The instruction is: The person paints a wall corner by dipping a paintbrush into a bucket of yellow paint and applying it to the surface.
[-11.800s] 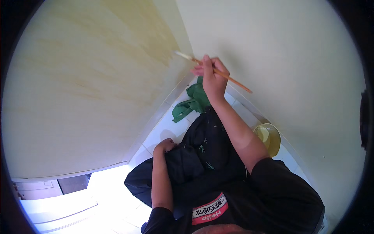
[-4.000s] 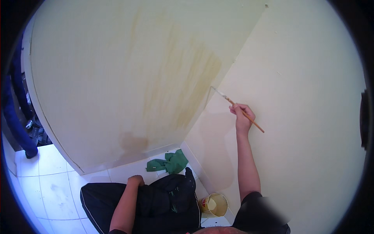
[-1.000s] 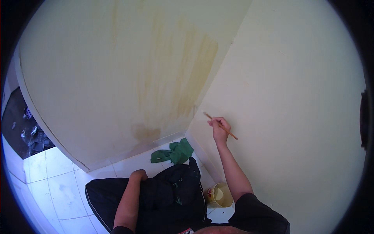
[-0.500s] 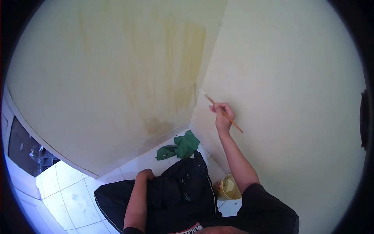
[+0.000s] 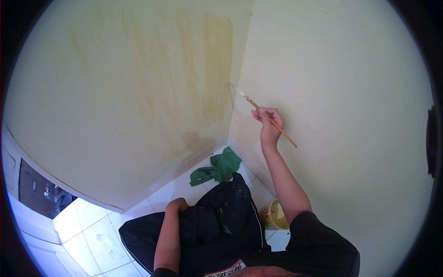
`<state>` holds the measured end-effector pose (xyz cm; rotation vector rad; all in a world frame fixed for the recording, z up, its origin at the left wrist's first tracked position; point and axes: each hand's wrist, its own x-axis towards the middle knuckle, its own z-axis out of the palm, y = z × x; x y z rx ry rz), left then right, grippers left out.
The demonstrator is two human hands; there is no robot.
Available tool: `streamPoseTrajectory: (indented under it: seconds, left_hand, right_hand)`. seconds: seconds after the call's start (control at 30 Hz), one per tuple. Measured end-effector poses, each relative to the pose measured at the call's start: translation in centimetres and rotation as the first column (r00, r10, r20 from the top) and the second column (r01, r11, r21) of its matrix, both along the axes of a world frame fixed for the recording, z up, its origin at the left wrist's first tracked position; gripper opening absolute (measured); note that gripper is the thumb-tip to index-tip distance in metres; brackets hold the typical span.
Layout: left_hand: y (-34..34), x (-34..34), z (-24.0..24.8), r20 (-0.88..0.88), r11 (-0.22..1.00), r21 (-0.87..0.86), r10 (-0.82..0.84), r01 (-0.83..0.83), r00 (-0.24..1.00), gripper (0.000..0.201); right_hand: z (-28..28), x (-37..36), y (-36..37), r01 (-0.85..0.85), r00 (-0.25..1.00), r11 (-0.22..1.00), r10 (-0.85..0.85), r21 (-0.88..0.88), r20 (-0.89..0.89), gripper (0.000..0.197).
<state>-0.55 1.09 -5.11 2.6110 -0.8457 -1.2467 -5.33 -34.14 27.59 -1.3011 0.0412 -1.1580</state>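
Observation:
My right hand (image 5: 271, 121) is closed round the thin wooden handle of a paintbrush (image 5: 288, 137). The brush slants up and left, and its pale tip meets or nearly meets the left wall (image 5: 115, 129) just beside the corner. Around that spot the cream wall carries yellowish-brown vertical streaks (image 5: 217, 60), darkest close to the corner. My left hand (image 5: 177, 204) rests on my dark-trousered leg; its fingers are mostly hidden.
A crumpled green cloth (image 5: 224, 165) lies on the white tiled floor by the corner. Near my right elbow stands a paint bucket (image 5: 276, 217) with pale contents. The plain right wall (image 5: 341, 115) runs close along my right arm. Dark clutter (image 5: 48, 194) shows beyond the left wall's edge.
My right hand has moved the paintbrush up and left, bringing its tip to the left wall. The view has shifted slightly. My left hand stays on my leg.

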Motion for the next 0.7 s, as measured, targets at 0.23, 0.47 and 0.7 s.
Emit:
streamPoseTrajectory:
  seconds: [0.23,0.47,0.7]
  left_hand:
    - [-0.5,0.3,-0.5,-0.005,0.998,0.030,-0.048,0.048,0.999,0.044]
    - [2.0,1.2,-4.1,0.000,0.990,-0.013,-0.142,0.142,0.990,0.045]
    - [-0.7,0.2,0.0,-0.027,0.997,0.055,-0.062,0.063,0.998,0.045]
  right_hand:
    - [-10.3,-0.5,-2.1,-0.071,0.907,0.993,0.027,-0.091,-0.421,0.010]
    - [-3.4,0.8,0.1,-0.027,0.978,0.999,0.019,-0.037,-0.207,0.010]
    - [-6.6,-0.5,-1.2,-0.012,0.984,0.999,0.003,-0.047,-0.178,0.010]
